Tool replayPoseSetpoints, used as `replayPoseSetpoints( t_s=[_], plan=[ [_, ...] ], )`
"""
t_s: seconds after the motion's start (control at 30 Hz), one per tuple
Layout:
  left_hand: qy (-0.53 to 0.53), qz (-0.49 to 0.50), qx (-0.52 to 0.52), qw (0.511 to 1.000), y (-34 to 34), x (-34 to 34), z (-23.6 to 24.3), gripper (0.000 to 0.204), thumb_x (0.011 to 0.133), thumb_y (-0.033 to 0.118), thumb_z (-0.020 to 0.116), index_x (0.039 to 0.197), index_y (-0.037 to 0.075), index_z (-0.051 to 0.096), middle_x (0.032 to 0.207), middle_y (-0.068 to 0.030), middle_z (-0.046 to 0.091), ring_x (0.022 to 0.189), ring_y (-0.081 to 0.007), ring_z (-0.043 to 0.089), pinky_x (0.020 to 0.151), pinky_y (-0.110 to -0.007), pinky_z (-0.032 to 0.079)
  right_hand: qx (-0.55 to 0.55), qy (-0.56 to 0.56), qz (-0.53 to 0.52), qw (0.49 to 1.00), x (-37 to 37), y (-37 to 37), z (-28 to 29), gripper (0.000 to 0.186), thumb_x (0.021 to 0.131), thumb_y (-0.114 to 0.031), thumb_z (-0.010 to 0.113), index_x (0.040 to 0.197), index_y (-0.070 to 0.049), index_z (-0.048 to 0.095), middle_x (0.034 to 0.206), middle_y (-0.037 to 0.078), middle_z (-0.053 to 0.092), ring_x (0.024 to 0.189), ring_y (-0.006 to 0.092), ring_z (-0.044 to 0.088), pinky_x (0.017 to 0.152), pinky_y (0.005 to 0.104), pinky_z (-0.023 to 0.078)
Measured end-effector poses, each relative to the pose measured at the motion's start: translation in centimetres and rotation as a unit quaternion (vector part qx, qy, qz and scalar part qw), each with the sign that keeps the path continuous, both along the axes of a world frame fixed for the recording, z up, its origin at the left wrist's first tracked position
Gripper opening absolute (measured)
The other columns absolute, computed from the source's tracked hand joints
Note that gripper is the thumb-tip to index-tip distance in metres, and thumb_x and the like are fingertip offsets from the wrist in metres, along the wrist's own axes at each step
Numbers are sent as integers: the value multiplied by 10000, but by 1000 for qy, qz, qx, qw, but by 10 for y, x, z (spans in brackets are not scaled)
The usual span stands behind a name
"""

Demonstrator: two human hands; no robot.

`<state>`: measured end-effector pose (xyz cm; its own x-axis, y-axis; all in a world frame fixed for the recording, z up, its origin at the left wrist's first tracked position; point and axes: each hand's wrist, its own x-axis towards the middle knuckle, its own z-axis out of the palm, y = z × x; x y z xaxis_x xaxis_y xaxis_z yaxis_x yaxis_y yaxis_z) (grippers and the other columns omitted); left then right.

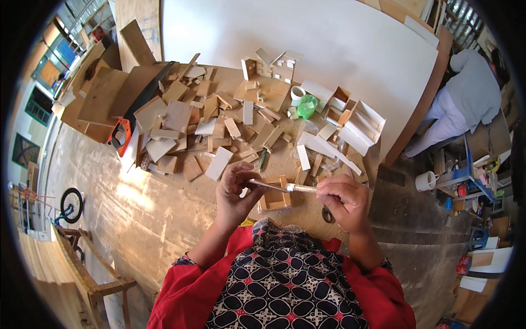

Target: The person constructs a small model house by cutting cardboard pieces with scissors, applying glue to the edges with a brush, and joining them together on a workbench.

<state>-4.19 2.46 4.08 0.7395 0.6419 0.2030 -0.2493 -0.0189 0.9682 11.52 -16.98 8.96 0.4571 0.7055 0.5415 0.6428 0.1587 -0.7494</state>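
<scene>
Between the fingers and thumb of my left hand (236, 185) is a thin, narrow strip (269, 187), seen nearly edge-on. My right hand (346, 198) pinches a slim brush-like tool (304, 188) with a pale handle and a white end. That white end meets or overlaps the strip's right end; whether they touch I cannot tell. Below both hands, on the work surface, sits a small open wooden frame (280, 204), partly covered by the strip. A dark ring (327, 215) lies beside my right hand.
Ahead lies a heap of wood offcuts (178, 116), with an orange-handled saw (121, 136) at its left. Behind stand a small house-like model (284, 67), a white cup (297, 94), a green plastic bag (307, 106) and a white open box (366, 125). Another person (466, 90) bends at the right.
</scene>
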Motion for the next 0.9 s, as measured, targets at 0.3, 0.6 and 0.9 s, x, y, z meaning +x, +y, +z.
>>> replayPoseSetpoints(
  t_s=[0.3, 0.6, 0.9],
  plan=[
    [77, -56, 125, 988, 0, -1, 11, 833, 742, -81, 749, 1436, 62, 312, 836, -79, 684, 793, -128, 658, 727, -265, 527, 89, 117, -38, 988, 2, 22, -15, 113, 811, 11, 734, 895, -34, 675, 902, 55, 686, 687, 66, 581, 570, 203, 443],
    [149, -69, 135, 977, 0, -2, 20, 1097, 691, -87, 770, 1541, 102, 103, 788, -79, 674, 753, -115, 644, 659, -245, 494, 19, 112, 49, 992, -5, 35, -11, 105, 818, 13, 723, 908, -19, 679, 880, 56, 678, 699, 80, 595, 601, 221, 470],
    [189, -87, 143, 968, 5, -4, 15, 1150, 700, -82, 767, 1550, 137, 25, 781, -79, 663, 738, -122, 639, 635, -243, 479, -1, 106, 72, 992, -7, 45, -19, 110, 819, 1, 727, 918, -22, 683, 834, 51, 676, 687, 78, 594, 604, 217, 472]
  ],
)
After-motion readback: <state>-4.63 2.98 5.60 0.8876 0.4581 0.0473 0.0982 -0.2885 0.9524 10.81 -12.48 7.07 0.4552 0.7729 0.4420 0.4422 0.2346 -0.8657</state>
